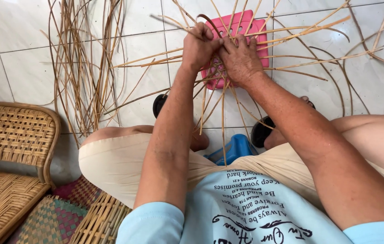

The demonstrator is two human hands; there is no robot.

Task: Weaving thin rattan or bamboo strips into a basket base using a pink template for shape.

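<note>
Woven cane chair [13, 135] far left of the pink stool [250, 27]; loose cane bundle [81, 58] between them on the tiled floor [16, 58]. Left hand [199, 45] pinches rattan strips [291, 34] over the stool; right hand [241, 58], touching it, presses the same strips down. Strips fan outward right of the stool.

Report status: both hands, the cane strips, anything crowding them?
Left hand and right hand both pinching cane strips together over the pink stool. Strips fan outward across the tiled floor. Loose cane bundle lies left, apart from hands.
</note>
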